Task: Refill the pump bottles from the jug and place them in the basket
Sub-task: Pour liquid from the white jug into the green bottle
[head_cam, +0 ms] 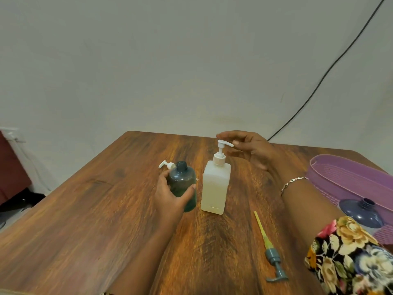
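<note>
Left grip [170, 196] curled round dark bottle [183, 177] at centre frame; right grip [248, 145] wide, hovering over pump [223, 144] of white bottle [214, 188]; purple basket [340, 161] at right edge

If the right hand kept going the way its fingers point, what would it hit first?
Probably the white pump head of the pale bottle: fingertips of the right hand hover right beside it, though depth is hard to judge.

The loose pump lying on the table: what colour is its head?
Grey-blue; the pump shows best in the head view.
</note>
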Demonstrator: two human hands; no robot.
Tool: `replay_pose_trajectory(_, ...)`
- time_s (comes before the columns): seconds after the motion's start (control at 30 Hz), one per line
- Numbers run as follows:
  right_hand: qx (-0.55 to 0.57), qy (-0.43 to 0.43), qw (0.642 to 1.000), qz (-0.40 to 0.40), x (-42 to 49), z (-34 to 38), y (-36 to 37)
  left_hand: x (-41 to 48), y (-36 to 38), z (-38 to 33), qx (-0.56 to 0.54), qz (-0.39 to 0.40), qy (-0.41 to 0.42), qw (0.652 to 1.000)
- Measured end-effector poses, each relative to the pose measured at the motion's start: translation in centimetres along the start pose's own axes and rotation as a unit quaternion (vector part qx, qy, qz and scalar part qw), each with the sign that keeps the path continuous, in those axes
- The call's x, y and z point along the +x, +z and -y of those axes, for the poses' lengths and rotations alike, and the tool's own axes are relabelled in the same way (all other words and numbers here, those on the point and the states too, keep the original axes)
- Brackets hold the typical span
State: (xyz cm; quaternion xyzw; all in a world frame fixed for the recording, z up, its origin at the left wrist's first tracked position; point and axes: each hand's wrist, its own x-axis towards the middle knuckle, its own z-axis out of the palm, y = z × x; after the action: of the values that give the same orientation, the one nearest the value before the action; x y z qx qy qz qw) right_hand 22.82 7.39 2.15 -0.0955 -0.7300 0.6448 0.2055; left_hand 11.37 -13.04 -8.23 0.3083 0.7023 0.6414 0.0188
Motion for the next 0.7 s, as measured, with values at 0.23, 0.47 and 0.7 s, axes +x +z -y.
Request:
replay_pose_trajectory(0.23, 0.093, 0.007, 0.995, 0.041, 0.1, -1.3, 0.1, 0.1, 0.2, -0.2, 0.009, 0.006, 0.001, 1.000)
replay_pose_trajectory(0.47, 0.129, -0.011, 0.991, -0.031, 0.1, -2.5, 1.7, 0.3, 0.1, -0.8, 0.005, 0.009, 0.000, 1.000)
replay_pose_trajectory(0.7, 0.062, -0.024, 0.992, -0.103, 0.4, -3.2, 3.5, 0.6, -0.1, -0.7, 0.008, 0.011, 0.008, 1.000)
